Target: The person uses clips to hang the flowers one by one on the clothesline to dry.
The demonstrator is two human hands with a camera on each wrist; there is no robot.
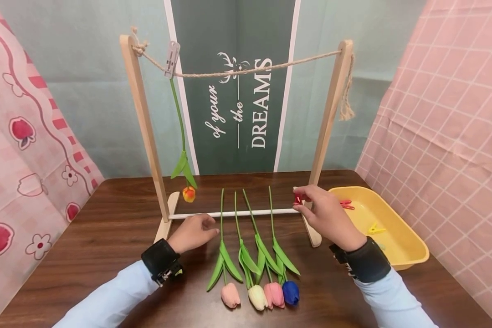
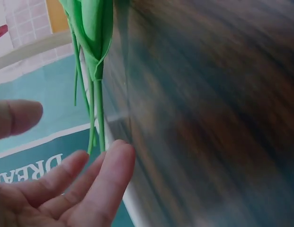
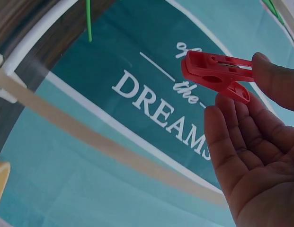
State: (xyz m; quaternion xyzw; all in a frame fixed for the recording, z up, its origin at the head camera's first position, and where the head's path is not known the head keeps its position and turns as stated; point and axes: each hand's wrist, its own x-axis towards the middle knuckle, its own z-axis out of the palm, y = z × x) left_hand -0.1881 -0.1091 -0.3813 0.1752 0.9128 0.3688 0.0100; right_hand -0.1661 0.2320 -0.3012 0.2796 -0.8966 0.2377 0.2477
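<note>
Between thumb and fingers, my right hand (image 1: 330, 216) pinches a red clothespin (image 3: 218, 71), near the frame's right foot. My left hand (image 1: 194, 233) hovers beside the stem of a light pink tulip (image 1: 230, 295), fingers loosely bent and holding nothing. In the left wrist view its fingertips (image 2: 119, 153) come right up to the green stems. To the right of that tulip lie a white tulip (image 1: 257, 297), a pink tulip (image 1: 274, 294) and a blue tulip (image 1: 290, 293), blooms toward me. An orange tulip (image 1: 189, 194) hangs upside down from a rope (image 1: 229, 74), clipped by a pale clothespin (image 1: 172, 59).
A wooden frame with a left post (image 1: 145, 127) and a right post (image 1: 331, 114) carries the rope. The low white rod (image 1: 287, 211) joins its feet, and the stems cross it. At the right, a yellow basin (image 1: 412, 241) holds red clothespins (image 1: 346, 204) and a yellow one (image 1: 376, 229).
</note>
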